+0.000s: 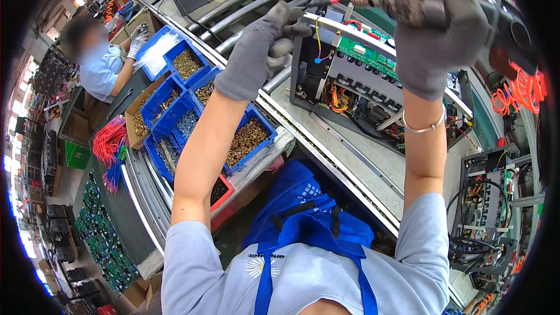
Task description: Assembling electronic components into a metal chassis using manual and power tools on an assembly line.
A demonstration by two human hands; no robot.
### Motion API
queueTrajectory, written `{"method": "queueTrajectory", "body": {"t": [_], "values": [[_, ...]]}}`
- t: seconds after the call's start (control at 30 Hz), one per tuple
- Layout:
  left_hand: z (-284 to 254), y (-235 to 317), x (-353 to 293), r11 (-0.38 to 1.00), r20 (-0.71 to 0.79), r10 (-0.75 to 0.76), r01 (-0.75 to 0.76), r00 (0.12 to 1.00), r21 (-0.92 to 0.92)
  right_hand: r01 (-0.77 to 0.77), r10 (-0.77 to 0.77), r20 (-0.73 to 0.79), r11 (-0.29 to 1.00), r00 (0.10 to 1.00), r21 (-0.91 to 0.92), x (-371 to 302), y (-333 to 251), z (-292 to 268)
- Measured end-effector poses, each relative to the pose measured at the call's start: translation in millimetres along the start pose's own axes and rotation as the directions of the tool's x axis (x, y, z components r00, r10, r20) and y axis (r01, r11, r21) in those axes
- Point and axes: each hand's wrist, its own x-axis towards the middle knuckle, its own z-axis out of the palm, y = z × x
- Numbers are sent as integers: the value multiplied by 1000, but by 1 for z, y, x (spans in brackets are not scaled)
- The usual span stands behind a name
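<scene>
Factory line, cluttered: conveyor rollers point(256, 3) run beyond and left of the open housing point(363, 76), which sits on a pale bench point(315, 125) in front of the person. Right hand point(438, 38), gray glove, is closed round a powered driver point(408, 9), held above the far right part of the housing, nose pointing left. Left hand point(259, 49), also gloved, is up over the housing's left end, fingers curled close to the tip of the dark bit point(319, 3); can't tell if they pinch the bit, a small part or nothing.

Housing looks partly assembled. Done, by the look of it: green circuit board point(359, 49) in place, orange and yellow wires point(336, 100) run inside. Not done: no cover over the part facing up, insides exposed. Yellow wire point(317, 35) drops to a blue end at the housing's left side; can't tell if fastened. Bit tip doesn't clearly meet any screw, so fastening state unclear.

Left of the housing: blue bins point(254, 154) of small metal hardware, then a pink-red wire bundle point(109, 140). Farther left, a co-worker point(104, 73) in white gloves. Right of the housing and nearer the person: second open unit point(490, 192), wiring exposed, no hand on it. Red coiled hose point(519, 100) right of the housing.
</scene>
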Motion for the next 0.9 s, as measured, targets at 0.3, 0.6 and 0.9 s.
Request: {"method": "queueTrajectory", "body": {"t": [0.3, 0.6, 0.9], "values": [[-21, -16, 6, 925, 133, -168, 203, 977, -320, 57, -77, 157, 990, 985, 128, 11, -9, -49], [3, -15, 2, 935, 210, -176, 230, 962, -269, 9, -22, 116, 993, 993, 114, -5, -4, -45], [-37, -99, -50, 806, -101, -504, 425, 858, -412, -250, 238, 195, 967, 951, 41, -59, -42, -60]]}}
